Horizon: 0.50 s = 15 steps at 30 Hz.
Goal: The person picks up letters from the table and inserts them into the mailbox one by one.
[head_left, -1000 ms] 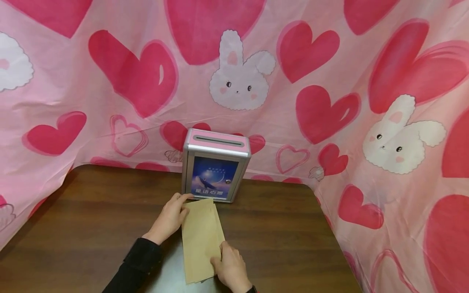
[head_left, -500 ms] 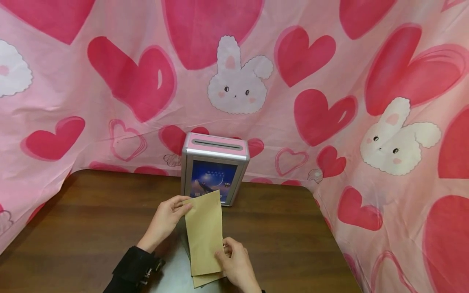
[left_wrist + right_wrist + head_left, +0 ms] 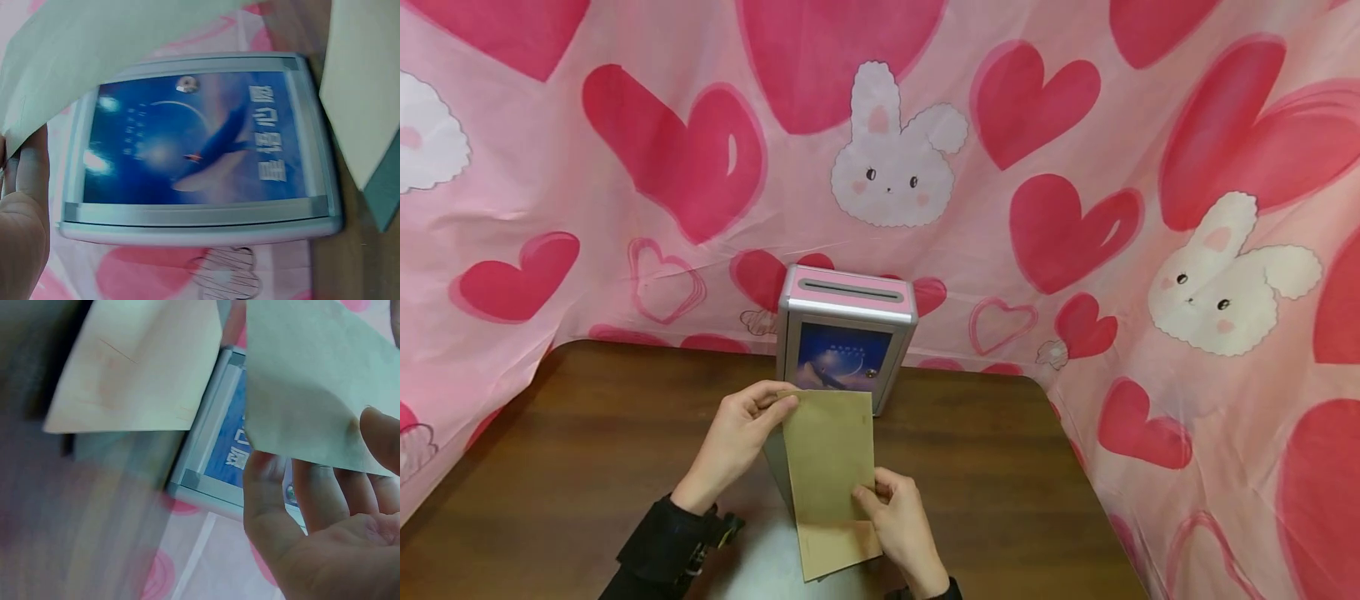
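Observation:
My two hands hold up a tan paper envelope [image 3: 829,454] in front of the box. The left hand [image 3: 726,446] pinches its upper left corner between thumb and fingers. On the right edge, lower down, the right hand [image 3: 904,523] grips it with the thumb across the front, as the right wrist view also shows on the paper [image 3: 306,381]. Beneath it lies a second tan envelope [image 3: 841,552], its upper part hidden; something greyish pokes out under its edge. The box [image 3: 848,315] is silver-framed with a pink top, a long slot [image 3: 850,290] and a blue whale picture [image 3: 200,137] on its door.
A dark brown wooden table [image 3: 587,467] carries everything, and the box stands near its back edge. Pink cloth [image 3: 880,242] with hearts and rabbits hangs closely behind and at both sides. A round lock [image 3: 187,84] sits on the box door.
The upper envelope has been lifted off the one below, moved up and turned more upright; it now covers the lower part of the box door. Both hands have risen slightly with it.

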### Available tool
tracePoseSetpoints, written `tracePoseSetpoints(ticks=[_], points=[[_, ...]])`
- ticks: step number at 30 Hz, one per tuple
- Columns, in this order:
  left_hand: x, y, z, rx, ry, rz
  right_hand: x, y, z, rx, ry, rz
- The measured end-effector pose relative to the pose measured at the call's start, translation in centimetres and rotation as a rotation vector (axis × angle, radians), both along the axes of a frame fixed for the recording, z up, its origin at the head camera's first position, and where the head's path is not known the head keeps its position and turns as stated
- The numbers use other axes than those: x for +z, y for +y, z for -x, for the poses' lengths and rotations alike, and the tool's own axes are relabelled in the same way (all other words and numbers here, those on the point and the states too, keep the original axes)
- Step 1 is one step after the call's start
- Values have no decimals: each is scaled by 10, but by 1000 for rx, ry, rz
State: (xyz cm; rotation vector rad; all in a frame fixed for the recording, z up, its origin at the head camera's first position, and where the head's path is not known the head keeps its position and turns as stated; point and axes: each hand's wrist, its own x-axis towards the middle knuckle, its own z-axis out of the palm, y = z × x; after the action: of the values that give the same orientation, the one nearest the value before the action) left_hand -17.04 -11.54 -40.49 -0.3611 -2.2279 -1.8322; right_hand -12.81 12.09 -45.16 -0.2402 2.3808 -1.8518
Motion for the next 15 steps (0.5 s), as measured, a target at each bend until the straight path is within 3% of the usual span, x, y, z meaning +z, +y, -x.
tracePoseSetpoints(ticks=[5,8,11,15], points=[[21,1,-12,20,77,37,12,-1,7,34,23,23],[34,2,-22,-4,131,44,19,-2,13,30,72,21],[48,3,-32,-80,197,20,28,-3,21,-8,154,5],[65,7,-42,-275,346,-90,48,-2,33,-36,302,28]])
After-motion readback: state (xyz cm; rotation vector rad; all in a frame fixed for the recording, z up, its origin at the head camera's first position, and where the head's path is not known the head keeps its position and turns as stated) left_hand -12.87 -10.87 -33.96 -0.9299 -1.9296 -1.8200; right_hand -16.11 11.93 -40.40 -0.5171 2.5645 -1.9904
